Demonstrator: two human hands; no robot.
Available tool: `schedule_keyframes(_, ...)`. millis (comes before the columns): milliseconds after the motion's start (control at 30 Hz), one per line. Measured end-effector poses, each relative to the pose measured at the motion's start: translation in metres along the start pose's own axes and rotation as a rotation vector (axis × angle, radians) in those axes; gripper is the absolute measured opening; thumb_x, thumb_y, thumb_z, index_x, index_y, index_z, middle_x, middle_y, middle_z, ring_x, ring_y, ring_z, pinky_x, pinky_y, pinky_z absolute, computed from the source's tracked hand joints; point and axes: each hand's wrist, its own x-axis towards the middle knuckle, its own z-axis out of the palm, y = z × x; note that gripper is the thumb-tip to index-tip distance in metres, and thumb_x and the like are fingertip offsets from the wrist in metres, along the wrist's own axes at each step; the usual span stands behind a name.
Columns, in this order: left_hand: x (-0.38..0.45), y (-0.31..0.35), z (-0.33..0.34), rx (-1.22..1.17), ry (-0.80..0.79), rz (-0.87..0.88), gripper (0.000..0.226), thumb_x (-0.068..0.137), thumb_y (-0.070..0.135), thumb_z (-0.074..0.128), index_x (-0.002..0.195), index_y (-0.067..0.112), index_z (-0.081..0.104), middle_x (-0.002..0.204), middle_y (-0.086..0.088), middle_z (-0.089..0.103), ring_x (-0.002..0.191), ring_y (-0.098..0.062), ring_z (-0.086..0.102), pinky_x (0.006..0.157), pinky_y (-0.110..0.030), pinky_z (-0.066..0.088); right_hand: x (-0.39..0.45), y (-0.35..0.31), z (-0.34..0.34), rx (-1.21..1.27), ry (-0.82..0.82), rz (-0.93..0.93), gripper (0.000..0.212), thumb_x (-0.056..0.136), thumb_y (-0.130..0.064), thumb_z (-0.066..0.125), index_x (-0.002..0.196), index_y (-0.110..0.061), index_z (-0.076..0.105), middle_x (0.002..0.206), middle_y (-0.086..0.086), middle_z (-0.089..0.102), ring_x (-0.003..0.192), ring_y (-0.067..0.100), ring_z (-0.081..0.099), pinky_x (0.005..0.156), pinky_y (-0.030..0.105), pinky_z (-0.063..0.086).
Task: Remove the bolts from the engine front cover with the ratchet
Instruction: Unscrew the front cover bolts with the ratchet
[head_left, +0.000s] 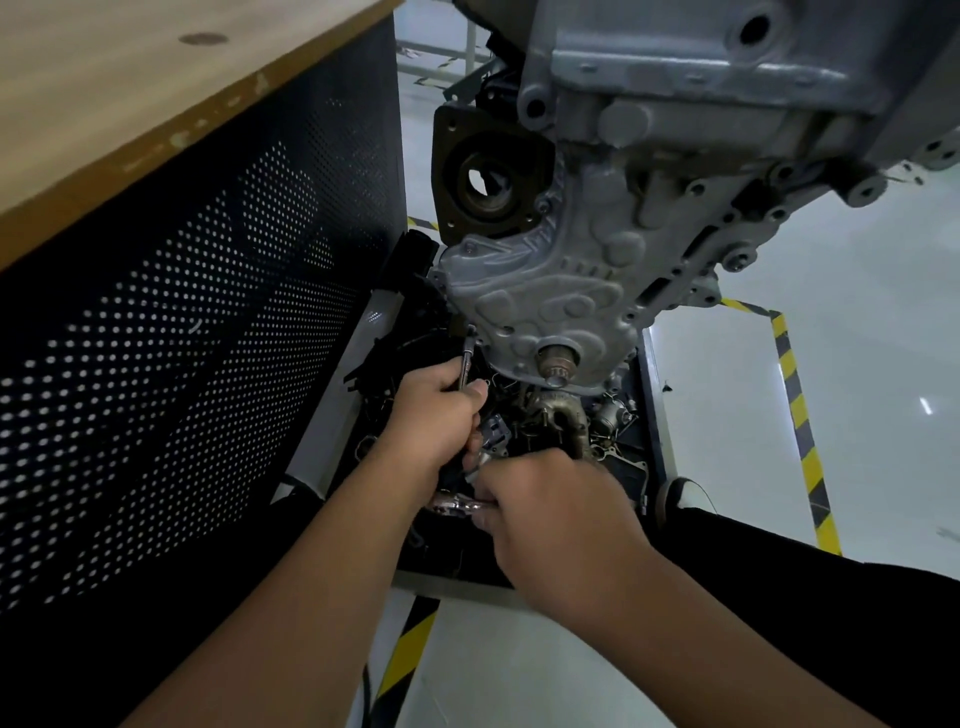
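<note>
The grey cast engine front cover (550, 291) hangs in the middle of the view, with a crank snout (558, 364) at its lower end. A slim extension bar (466, 358) runs from the cover's lower left edge down into my left hand (436, 421), which grips it. The chrome ratchet (460, 503) lies crosswise below that fist. My right hand (556, 519) grips the ratchet handle, fingers curled round it. The socket and the bolt under it are too small to make out.
A wooden-topped bench with a black perforated panel (197, 338) stands close on the left. A tray of loose dark engine parts (566, 421) lies under the engine. Yellow-black floor tape (800, 426) marks the pale floor. A shoe (675, 499) shows at right.
</note>
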Motion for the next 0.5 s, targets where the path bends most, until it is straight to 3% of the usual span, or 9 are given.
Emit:
schedule_keyframes(100,-0.001,0.000,-0.005,-0.296,-0.072,-0.143,0.026,0.100,0.017,0.061,0.089,0.032,0.079,0.067,-0.003,0.055,0.050,-0.014,0.054,0.046,-0.026,0.047,0.008,0.004,0.012,0.028,-0.118,-0.002,0.012,0.099,-0.031,0.062,0.108,-0.023,0.064,0.103,0.006,0.069,0.098,0.032,0.067,0.086,0.035,0.045)
schedule_keyframes(167,-0.002,-0.004,-0.013,-0.541,-0.192,-0.244,0.022,0.103,0.027,0.058,0.112,0.036,0.076,0.075,-0.010,0.065,0.059,-0.019,0.065,0.056,-0.034,0.058,0.013,0.003,0.020,0.081,-0.189,-0.028,0.016,0.101,-0.028,0.061,0.109,-0.015,0.062,0.108,0.013,0.068,0.103,0.036,0.066,0.089,0.038,0.052)
schedule_keyframes(233,-0.003,-0.014,-0.021,-0.602,-0.306,-0.240,0.028,0.106,0.033,0.050,0.126,0.039,0.069,0.077,-0.011,0.065,0.059,-0.017,0.064,0.058,-0.033,0.059,0.014,-0.001,0.024,0.146,-0.194,-0.041,0.019,0.101,-0.026,0.061,0.112,-0.010,0.061,0.112,0.016,0.067,0.105,0.037,0.065,0.088,0.042,0.054)
schedule_keyframes(333,0.000,-0.019,-0.028,-0.549,-0.382,-0.199,0.034,0.108,0.033,0.044,0.133,0.042,0.063,0.070,-0.001,0.052,0.047,-0.006,0.042,0.041,-0.020,0.041,0.012,-0.002,0.020,0.134,-0.129,-0.054,0.017,0.101,-0.029,0.061,0.112,-0.016,0.063,0.109,0.010,0.068,0.100,0.032,0.068,0.082,0.040,0.056)
schedule_keyframes(433,0.001,-0.013,-0.023,-0.256,-0.195,-0.131,0.034,0.108,0.031,0.047,0.129,0.052,0.063,0.066,0.000,0.054,0.050,-0.010,0.043,0.044,-0.023,0.038,0.007,0.000,0.011,0.067,-0.031,-0.095,0.037,0.096,-0.023,0.064,0.131,-0.027,0.056,0.108,0.005,0.069,0.095,0.030,0.070,0.071,0.037,0.056)
schedule_keyframes(500,0.002,-0.007,-0.018,-0.074,-0.039,-0.059,0.037,0.106,0.026,0.051,0.125,0.056,0.064,0.061,0.005,0.058,0.055,-0.013,0.049,0.047,-0.026,0.042,0.007,-0.002,0.008,0.010,-0.025,-0.105,0.039,0.091,-0.016,0.066,0.128,-0.021,0.055,0.101,0.007,0.067,0.090,0.032,0.069,0.065,0.034,0.048)
